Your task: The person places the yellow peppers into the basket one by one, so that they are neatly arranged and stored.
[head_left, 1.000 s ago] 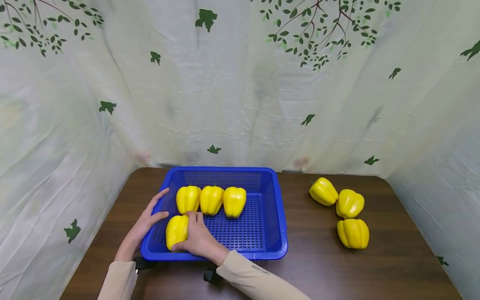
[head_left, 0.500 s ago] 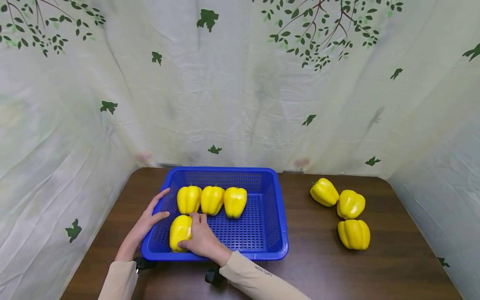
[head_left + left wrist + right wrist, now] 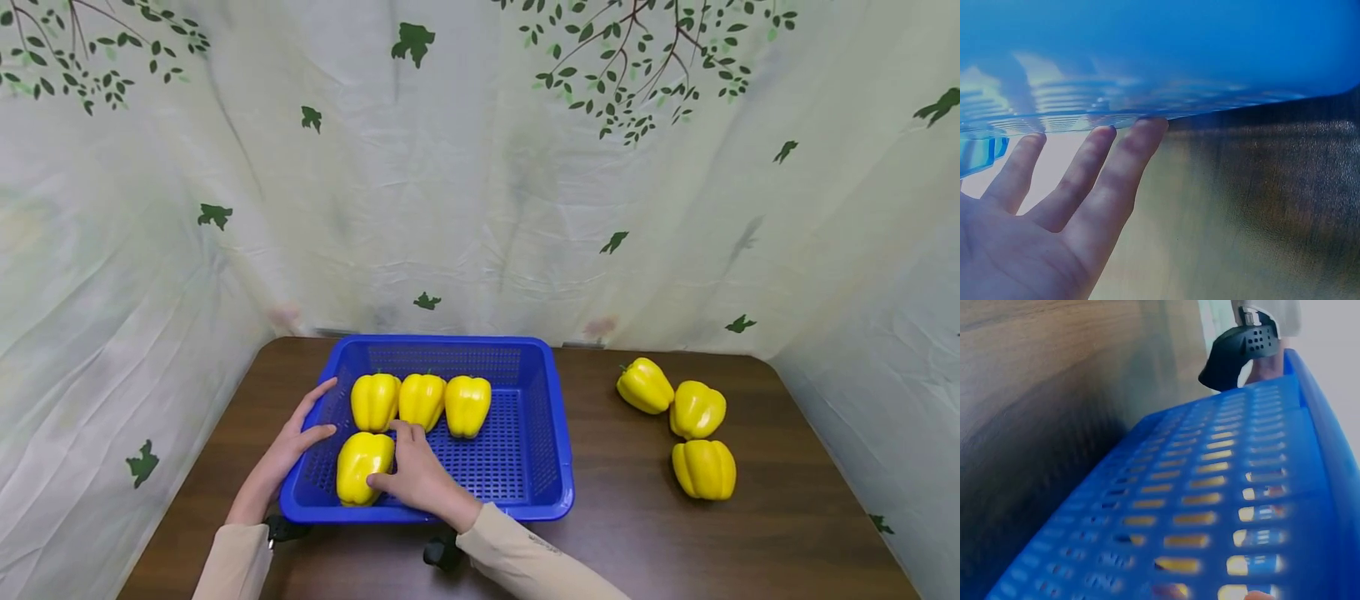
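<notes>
A yellow bell pepper [image 3: 360, 468] lies in the front left of the blue plastic basket [image 3: 564, 450]. My right hand [image 3: 426, 475] is at its right side, thumb tip against the pepper and fingers loosely extended past it. My left hand [image 3: 288, 446] holds the basket's left rim, thumb and index finger over the top. In the left wrist view, fingers of the left hand [image 3: 1072, 194] reach out straight, tips at the basket's outer side. Three more bell peppers, including the middle one [image 3: 422, 400], stand in a row behind. In the right wrist view the slotted basket wall [image 3: 1210, 487] hides most of the hand.
Three yellow bell peppers, one of them nearest the front [image 3: 703, 469], lie on the brown wooden table [image 3: 622, 517] right of the basket. A pale curtain [image 3: 480, 208] printed with leaves hangs behind. Dark wrist devices, such as the right one [image 3: 442, 552], sit near the basket's front edge.
My right hand slid the front pepper slightly right, then loosened and drew off to the right, showing more of the pepper. The left hand has stayed on the rim.
</notes>
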{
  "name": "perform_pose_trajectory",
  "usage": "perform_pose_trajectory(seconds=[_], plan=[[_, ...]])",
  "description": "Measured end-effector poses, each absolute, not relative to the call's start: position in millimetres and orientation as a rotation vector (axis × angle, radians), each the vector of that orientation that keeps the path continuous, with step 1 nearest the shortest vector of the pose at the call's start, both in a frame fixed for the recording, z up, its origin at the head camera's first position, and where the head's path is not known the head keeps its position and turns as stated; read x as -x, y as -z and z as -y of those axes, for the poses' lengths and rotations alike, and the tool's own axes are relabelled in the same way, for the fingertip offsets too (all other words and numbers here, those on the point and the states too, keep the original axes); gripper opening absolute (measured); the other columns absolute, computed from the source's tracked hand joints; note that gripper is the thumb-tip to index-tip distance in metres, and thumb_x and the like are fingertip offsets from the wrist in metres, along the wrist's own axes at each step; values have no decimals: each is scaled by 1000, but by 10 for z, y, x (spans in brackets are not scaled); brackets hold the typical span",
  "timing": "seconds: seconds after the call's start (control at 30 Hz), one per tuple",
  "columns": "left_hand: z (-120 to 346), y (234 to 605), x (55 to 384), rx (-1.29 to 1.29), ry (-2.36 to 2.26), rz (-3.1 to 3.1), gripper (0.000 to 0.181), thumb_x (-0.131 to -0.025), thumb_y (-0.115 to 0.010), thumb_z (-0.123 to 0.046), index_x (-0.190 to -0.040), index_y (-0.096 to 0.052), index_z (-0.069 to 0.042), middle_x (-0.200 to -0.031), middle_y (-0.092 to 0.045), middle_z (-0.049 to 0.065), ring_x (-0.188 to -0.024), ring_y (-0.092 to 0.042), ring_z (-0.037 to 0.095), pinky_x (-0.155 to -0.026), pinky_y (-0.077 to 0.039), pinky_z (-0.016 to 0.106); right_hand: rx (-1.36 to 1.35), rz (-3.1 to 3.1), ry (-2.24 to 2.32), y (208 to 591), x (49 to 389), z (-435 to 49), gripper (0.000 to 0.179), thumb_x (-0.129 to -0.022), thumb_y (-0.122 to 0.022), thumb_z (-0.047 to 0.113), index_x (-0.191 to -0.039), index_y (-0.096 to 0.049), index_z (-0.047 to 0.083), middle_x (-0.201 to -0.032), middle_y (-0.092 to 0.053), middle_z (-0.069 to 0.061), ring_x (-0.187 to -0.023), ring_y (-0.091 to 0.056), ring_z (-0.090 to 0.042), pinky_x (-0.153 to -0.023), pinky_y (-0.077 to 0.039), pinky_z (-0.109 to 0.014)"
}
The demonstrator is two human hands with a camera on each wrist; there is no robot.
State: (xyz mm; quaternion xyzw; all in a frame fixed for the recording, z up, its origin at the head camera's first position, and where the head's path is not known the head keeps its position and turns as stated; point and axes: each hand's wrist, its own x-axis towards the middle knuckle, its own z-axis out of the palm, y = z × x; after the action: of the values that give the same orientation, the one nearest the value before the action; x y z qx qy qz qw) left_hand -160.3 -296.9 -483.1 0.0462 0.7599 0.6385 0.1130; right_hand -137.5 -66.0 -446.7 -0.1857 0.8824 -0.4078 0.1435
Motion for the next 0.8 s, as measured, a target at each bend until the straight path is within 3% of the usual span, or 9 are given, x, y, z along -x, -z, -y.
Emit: perform_pose_trajectory(seconds=[0.17, 0.37, 0.67, 0.8], plan=[[2979, 4837, 1599, -135, -1862, -2250, 66, -99, -48, -17, -154, -13, -26, -156, -3, 19, -128, -29, 49, -93, -41, 60, 533, -2510, 1218, 4459, 1380, 530, 72, -85, -72, 27, -141, -36, 1, -139, -40, -20, -121, -46, -28, -98, -42, -40], [2983, 4845, 1592, -121, -1859, -2259, 66, -98, -49, -18, -154, -13, -26, -156, -3, 19, -128, -29, 48, -92, -41, 61, 570, -2459, 1280, 4395, 1383, 303, 71, -87, -70, 28, -143, -35, 1, -141, -37, -20, -125, -43, -28, -99, -40, -43], [2979, 4839, 1596, -109, -1854, -2267, 66, -98, -49, -19, -154, -13, -26, -156, -5, 20, -128, -29, 49, -91, -42, 60, 627, -2412, 1341, 4329, 1403, -112, 69, -88, -69, 29, -143, -35, 5, -138, -42, -19, -115, -52, -33, -88, -48, -39], [2970, 4832, 1601, -112, -1848, -2269, 66, -98, -49, -19, -154, -13, -26, -156, -4, 20, -128, -29, 51, -91, -42, 61, 627, -2403, 1407, 4320, 1423, -309, 67, -89, -68, 27, -143, -36, 5, -137, -44, -20, -114, -52, -35, -87, -48, -43]])
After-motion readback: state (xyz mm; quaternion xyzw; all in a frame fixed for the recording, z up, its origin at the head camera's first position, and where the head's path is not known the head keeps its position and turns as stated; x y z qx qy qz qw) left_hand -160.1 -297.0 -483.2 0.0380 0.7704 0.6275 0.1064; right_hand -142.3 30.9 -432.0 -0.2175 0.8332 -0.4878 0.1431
